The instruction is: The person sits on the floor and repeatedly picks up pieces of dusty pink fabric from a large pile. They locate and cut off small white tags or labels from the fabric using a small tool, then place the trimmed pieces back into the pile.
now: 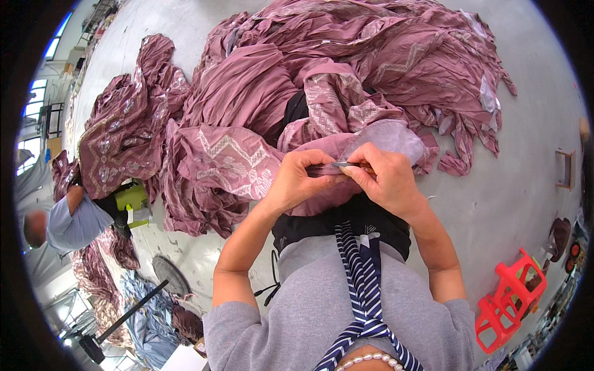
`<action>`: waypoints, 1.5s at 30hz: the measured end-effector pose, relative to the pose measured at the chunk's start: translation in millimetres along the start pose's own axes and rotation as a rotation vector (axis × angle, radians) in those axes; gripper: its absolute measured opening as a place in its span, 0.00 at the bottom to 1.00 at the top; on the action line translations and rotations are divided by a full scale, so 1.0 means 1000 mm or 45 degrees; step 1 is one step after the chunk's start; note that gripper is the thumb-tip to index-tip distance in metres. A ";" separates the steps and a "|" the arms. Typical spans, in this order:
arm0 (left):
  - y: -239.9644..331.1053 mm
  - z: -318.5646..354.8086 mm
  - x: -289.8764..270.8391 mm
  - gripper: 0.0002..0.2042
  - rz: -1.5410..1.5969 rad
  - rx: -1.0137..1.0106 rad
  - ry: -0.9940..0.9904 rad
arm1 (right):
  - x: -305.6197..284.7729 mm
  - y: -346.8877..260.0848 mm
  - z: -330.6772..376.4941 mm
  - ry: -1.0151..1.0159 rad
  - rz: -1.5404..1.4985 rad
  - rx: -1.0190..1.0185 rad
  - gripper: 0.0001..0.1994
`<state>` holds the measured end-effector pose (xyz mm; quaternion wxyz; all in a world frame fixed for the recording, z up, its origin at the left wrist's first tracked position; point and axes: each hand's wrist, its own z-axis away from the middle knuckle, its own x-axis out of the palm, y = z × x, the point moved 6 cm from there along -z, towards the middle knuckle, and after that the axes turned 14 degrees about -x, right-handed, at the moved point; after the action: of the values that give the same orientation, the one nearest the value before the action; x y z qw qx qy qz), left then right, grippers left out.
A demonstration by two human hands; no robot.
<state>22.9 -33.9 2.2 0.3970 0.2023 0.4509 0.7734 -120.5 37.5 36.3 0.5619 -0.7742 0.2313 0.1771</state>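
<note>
A mauve-pink garment piece (229,157) with a pale zigzag pattern lies over my lap and runs up to both hands. My left hand (291,184) is closed, pinching a folded edge of this cloth between thumb and fingers. Close against it, my right hand (391,182) is closed around a small, thin metal tool (340,164), whose tip lies at the pinched fold. Fingers hide most of the tool, so its exact kind does not show. A pale lilac underside of the cloth (393,137) shows just beyond my right hand.
A large heap of the same mauve cloth (247,80) spreads ahead on the grey floor (520,154). At left, another person (77,222) handles similar cloth beside a lime-green stool (132,199). A red plastic stool (510,297) is at lower right.
</note>
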 end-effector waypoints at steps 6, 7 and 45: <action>-0.010 0.008 -0.019 0.08 -0.019 0.033 0.071 | -0.038 0.019 0.007 0.364 -0.099 0.196 0.11; -0.008 0.009 -0.026 0.08 0.003 0.019 0.080 | -0.048 0.026 0.014 0.524 -0.229 0.203 0.10; 0.035 -0.046 -0.004 0.17 0.361 -0.036 0.306 | -0.048 0.071 0.038 0.325 -0.009 0.225 0.15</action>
<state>-20.2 -71.3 8.7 0.2303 0.1642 0.4511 0.8465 -200.0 63.2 -5.5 0.5945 -0.7388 0.3129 0.0543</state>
